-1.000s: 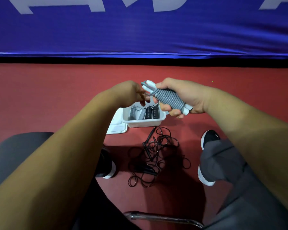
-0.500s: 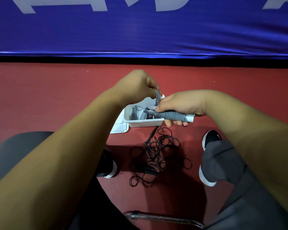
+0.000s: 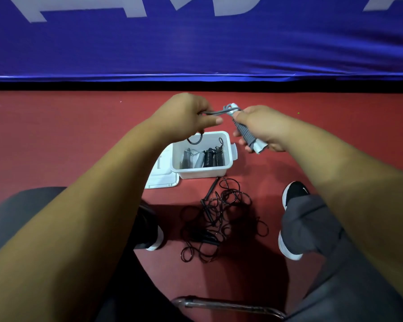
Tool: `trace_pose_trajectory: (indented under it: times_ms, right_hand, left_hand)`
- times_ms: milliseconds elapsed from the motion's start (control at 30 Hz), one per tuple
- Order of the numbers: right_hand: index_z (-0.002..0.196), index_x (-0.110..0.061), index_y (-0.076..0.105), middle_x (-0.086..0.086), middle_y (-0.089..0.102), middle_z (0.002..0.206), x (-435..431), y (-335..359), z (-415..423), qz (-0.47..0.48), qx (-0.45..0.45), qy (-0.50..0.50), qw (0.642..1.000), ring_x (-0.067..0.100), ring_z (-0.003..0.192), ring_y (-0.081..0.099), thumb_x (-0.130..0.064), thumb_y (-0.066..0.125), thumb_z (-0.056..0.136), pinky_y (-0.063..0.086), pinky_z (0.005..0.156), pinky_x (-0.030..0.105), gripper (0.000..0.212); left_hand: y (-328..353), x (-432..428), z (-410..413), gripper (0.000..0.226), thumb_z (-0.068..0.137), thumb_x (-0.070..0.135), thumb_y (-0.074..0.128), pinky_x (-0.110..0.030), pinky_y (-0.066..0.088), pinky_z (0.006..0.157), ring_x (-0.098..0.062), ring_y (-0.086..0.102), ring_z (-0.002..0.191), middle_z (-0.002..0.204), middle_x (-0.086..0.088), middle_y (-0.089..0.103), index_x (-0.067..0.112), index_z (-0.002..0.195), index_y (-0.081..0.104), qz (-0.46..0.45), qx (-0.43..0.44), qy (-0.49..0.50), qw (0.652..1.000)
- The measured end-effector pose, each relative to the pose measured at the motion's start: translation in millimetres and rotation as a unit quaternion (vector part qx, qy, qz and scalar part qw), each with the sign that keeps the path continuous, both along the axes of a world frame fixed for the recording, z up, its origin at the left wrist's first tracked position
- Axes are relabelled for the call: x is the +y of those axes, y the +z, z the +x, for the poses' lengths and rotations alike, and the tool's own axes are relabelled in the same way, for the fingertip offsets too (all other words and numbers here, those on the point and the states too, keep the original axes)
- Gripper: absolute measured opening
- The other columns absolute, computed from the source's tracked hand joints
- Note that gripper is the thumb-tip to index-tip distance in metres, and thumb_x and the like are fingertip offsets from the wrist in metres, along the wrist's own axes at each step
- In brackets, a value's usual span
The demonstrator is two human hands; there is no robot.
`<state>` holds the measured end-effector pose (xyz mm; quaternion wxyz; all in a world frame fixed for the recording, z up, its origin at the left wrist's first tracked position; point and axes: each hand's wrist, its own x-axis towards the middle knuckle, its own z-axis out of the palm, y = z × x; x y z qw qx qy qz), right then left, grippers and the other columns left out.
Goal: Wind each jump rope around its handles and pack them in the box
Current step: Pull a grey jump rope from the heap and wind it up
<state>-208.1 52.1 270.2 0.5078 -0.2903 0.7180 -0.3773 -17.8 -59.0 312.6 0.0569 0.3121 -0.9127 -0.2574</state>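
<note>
Right hand in a closed grip round the wound grey jump rope; left hand pinches its loose tail.

The bundle is held in the air at centre frame, just above and right of the open white box on the red floor. The tail runs taut between the hands, and a slack loop hangs under the left hand over the box's far rim. This looks like the last few turns. Keep the tail tight, lay each coil snug against the last, and tuck the end under a turn so it cannot spring free. Then set the bundle beside the wound ropes already packed. The black jump rope, lower centre, lies tangled and unwound.
</note>
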Motion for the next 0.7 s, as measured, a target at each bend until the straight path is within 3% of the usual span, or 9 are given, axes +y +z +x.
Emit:
trace_pose_trajectory:
  times_ms: [100, 200, 267, 367, 467, 633, 700]
  right_hand:
    - [0.128, -0.011, 0.057, 0.012, 0.069, 0.098, 0.5, 3.8, -4.1, -0.012, -0.036, -0.025, 0.999, 0.019, 0.060, 0.062, -0.035, 0.056, 0.110, 0.053, 0.054, 0.034, 0.030]
    - [0.123, -0.010, 0.061, 0.013, 0.070, 0.096, -0.1, 7.5, -3.0, -0.020, -0.068, -0.044, 0.996, 0.020, 0.059, 0.061, -0.032, 0.060, 0.108, 0.052, 0.055, 0.035, 0.026]
    - [0.116, -0.010, 0.061, 0.011, 0.066, 0.090, 0.3, 10.1, -1.7, -0.025, -0.101, -0.051, 0.993, 0.020, 0.056, 0.056, -0.031, 0.059, 0.107, 0.048, 0.054, 0.033, 0.023]
    - [0.111, -0.015, 0.056, 0.006, 0.060, 0.080, 2.6, 13.7, -2.5, -0.025, -0.157, -0.052, 0.986, 0.017, 0.053, 0.049, -0.032, 0.055, 0.104, 0.041, 0.052, 0.028, 0.019]
    - [0.111, -0.017, 0.053, 0.003, 0.057, 0.078, 4.2, 17.9, -3.5, -0.021, -0.187, -0.043, 0.981, 0.016, 0.054, 0.044, -0.039, 0.054, 0.098, 0.036, 0.053, 0.026, 0.025]
    - [0.107, -0.026, 0.054, -0.001, 0.055, 0.074, 4.2, 19.8, -2.0, -0.027, -0.178, -0.028, 0.983, 0.015, 0.052, 0.040, -0.068, 0.061, 0.096, 0.035, 0.054, 0.025, 0.044]
    - [0.108, -0.025, 0.056, 0.000, 0.056, 0.075, 5.1, 20.1, -1.5, -0.034, -0.174, -0.032, 0.984, 0.016, 0.052, 0.041, -0.068, 0.060, 0.098, 0.037, 0.053, 0.026, 0.044]
  left_hand:
    - [2.6, 1.8, 0.8, 0.034, 0.102, 0.051, 0.061, -0.022, 0.045, 0.058, 0.002, 0.055, 0.052, 0.073, 0.006, 0.073, 0.022, 0.093, 0.078, 0.059, 0.075, 0.038, 0.995]
    - [7.1, 6.8, 1.3, 0.038, 0.105, 0.050, 0.055, -0.033, 0.051, 0.065, -0.019, 0.067, 0.062, 0.071, 0.001, 0.077, 0.023, 0.093, 0.080, 0.118, 0.112, 0.066, 0.984]
    - [8.3, 6.7, 1.7, 0.035, 0.105, 0.046, 0.057, -0.030, 0.050, 0.055, -0.029, 0.066, 0.054, 0.053, 0.000, 0.063, 0.024, 0.092, 0.082, 0.125, 0.121, 0.082, 0.981]
    - [7.9, 3.4, 2.4, 0.034, 0.105, 0.044, 0.055, -0.025, 0.039, 0.046, -0.014, 0.043, 0.041, 0.045, 0.009, 0.038, 0.026, 0.093, 0.081, 0.114, 0.084, 0.082, 0.986]
    - [5.8, 2.7, 2.4, 0.045, 0.107, 0.048, 0.048, -0.029, 0.033, 0.057, -0.003, 0.042, 0.043, 0.044, 0.012, 0.043, 0.024, 0.089, 0.081, 0.114, 0.043, 0.072, 0.990]
    - [-2.5, -0.3, 5.9, 0.046, 0.105, 0.055, 0.048, -0.031, 0.036, 0.059, -0.014, 0.039, 0.051, 0.060, 0.001, 0.045, 0.022, 0.086, 0.074, 0.177, 0.043, 0.034, 0.983]
    - [-4.8, -3.0, 8.8, 0.042, 0.106, 0.054, 0.050, -0.030, 0.037, 0.059, -0.012, 0.041, 0.053, 0.064, 0.001, 0.049, 0.022, 0.088, 0.071, 0.193, 0.040, 0.021, 0.980]
